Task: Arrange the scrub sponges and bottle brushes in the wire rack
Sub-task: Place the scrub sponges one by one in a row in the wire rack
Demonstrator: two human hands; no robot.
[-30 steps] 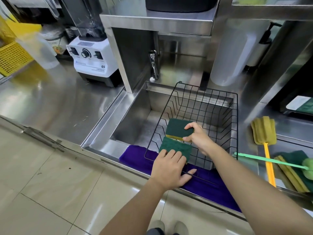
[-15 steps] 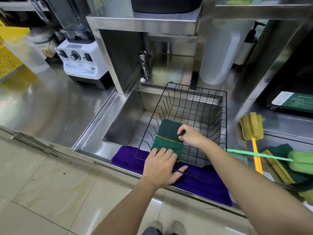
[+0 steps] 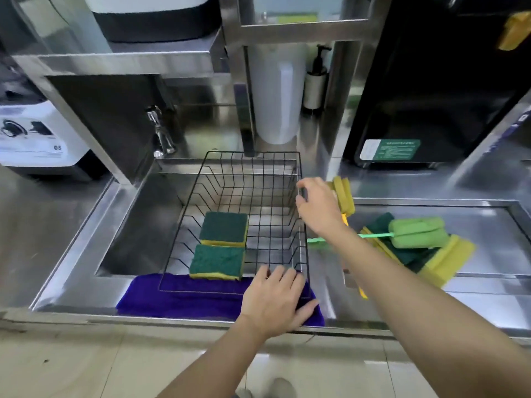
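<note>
A black wire rack point(image 3: 304, 242) sits over the sink on a purple cloth point(image 3: 178, 297). Two green-and-yellow scrub sponges lie flat in its left half, one farther point(image 3: 224, 226) and one nearer point(image 3: 217, 261), touching. My left hand point(image 3: 273, 300) rests flat on the rack's near right corner, holding nothing. My right hand point(image 3: 319, 208) hovers empty over the rack's right rim, fingers loosely apart. Just right of it lie a yellow bottle brush point(image 3: 343, 193) and a green bottle brush point(image 3: 416, 232) on a pile of more sponges point(image 3: 442, 262).
A tap point(image 3: 161, 130) stands behind the sink. A white jug point(image 3: 275, 93) and a pump bottle point(image 3: 314, 81) stand behind the rack. A blender base point(image 3: 31, 139) is at the far left, a black appliance point(image 3: 425, 96) at the right.
My right hand let go of the farther sponge and moved right to the rack's rim. My left hand left the nearer sponge and slid to the rack's near right corner. Both sponges now lie flat.
</note>
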